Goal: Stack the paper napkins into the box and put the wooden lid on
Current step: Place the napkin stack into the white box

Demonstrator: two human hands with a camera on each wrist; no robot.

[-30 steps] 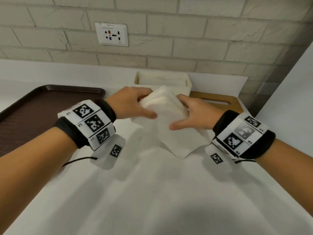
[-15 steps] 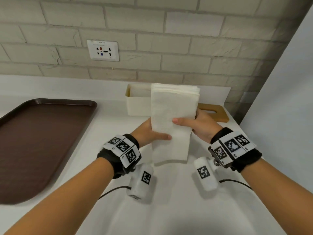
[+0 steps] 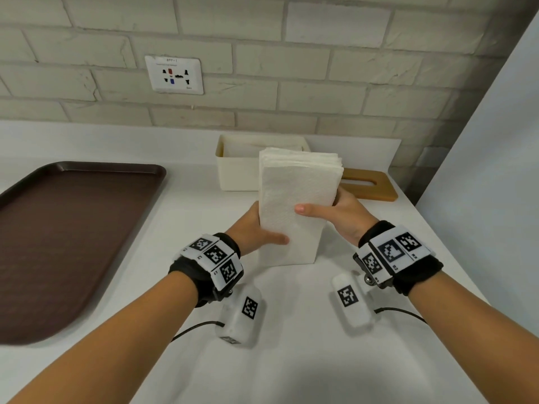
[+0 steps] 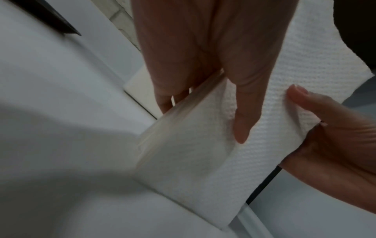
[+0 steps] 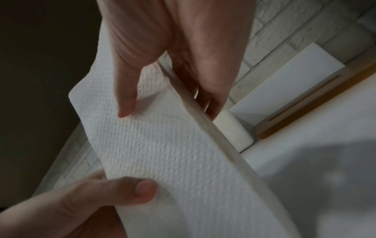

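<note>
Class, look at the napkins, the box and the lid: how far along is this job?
Done: some napkins seem to lie in the open box already. In hand: the left hand and right hand hold a napkin stack upright on the counter. Left: put the stack in the box and fit the wooden lid, lying beside it.

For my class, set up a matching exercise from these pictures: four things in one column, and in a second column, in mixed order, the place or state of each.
Things:
1. napkin stack
2. wooden lid
3. box
4. brown tray

Places or states:
A. flat on the counter, right of the box
B. far left on the counter
C. held on end by the left hand and right hand
D. open, near the wall

Pairs: 1-C, 2-A, 3-D, 4-B
</note>
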